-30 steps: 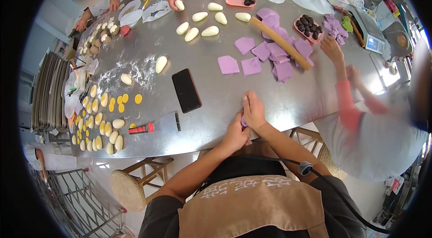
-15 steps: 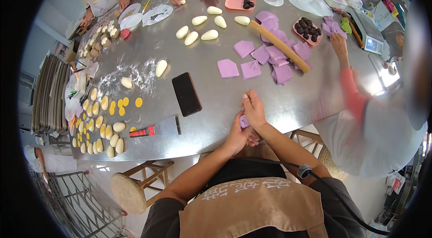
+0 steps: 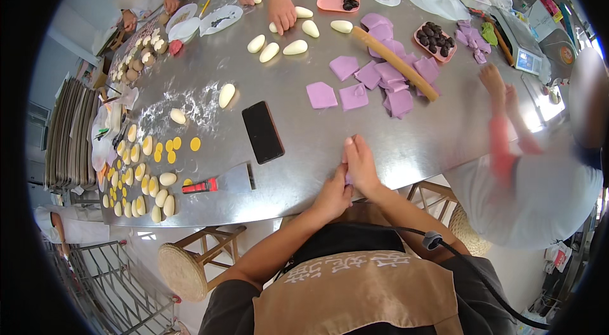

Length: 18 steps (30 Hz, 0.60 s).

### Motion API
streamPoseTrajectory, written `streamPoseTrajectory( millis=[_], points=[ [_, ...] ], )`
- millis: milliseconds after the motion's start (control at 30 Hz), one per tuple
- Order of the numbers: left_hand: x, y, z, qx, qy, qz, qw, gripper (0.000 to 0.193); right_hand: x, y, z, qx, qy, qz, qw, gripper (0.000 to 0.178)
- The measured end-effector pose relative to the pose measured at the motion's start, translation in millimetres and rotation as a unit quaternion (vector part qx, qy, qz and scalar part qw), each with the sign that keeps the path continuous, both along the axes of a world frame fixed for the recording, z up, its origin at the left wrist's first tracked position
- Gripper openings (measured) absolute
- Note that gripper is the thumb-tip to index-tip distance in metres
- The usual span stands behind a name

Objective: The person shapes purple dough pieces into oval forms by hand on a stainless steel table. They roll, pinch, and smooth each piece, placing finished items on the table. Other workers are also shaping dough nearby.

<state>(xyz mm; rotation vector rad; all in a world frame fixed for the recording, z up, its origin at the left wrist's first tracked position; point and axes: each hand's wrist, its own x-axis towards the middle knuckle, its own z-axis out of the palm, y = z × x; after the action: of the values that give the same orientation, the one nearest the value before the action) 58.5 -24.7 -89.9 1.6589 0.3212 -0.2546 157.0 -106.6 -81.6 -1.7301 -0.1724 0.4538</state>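
At the table's near edge my left hand (image 3: 332, 195) and my right hand (image 3: 360, 167) are closed together around a piece of purple dough (image 3: 348, 179). Only a sliver of that dough shows between my palms; the rest is hidden. Beyond my hands, purple dough sheets (image 3: 353, 96) lie in a loose pile, with a wooden rolling pin (image 3: 396, 64) resting across them. To the left of my hands lie a black phone (image 3: 262, 132) and a scraper (image 3: 219, 181) with a red and black handle.
Pale egg-shaped dough pieces (image 3: 295, 48) and halves with yellow centres (image 3: 140, 171) lie on the left half. Pink trays (image 3: 426, 50) hold dark balls. A co-worker's hand (image 3: 281, 13) reaches over the far side; another co-worker's arms (image 3: 504, 126) are at the right. A stool (image 3: 182, 270) stands below.
My right hand has turned more upright against my left, covering more of the dough. The far co-worker's hand has reached onto the pale pieces; the right co-worker's hand has drawn back from purple scraps.
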Motion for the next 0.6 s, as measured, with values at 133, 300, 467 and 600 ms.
streamPoseTrajectory(
  millis=[133, 300, 467, 600],
  points=[
    [2.6, 0.2, 28.3, 0.002, 0.052, 0.019, 0.998, 0.051, -2.4, 2.5, -19.8, -0.075, -0.292, 0.008, 0.953, 0.021],
    [5.2, -7.1, 15.9, -0.139, 0.027, 0.099, 0.985, 0.048, 18.1, 4.7, -10.2, 0.047, 0.028, 0.01, 0.998, 0.016],
    [1.0, 5.7, -7.4, 0.114, -0.075, -0.029, 0.99, 0.059, -5.7, 1.0, -11.0, -0.072, -0.228, 0.022, 0.971, 0.016],
    [28.1, 35.0, 48.1, 0.128, 0.047, -0.042, 0.99, 0.048, 15.9, 3.5, -22.4, -0.002, -0.221, -0.009, 0.975, 0.018]
  ],
)
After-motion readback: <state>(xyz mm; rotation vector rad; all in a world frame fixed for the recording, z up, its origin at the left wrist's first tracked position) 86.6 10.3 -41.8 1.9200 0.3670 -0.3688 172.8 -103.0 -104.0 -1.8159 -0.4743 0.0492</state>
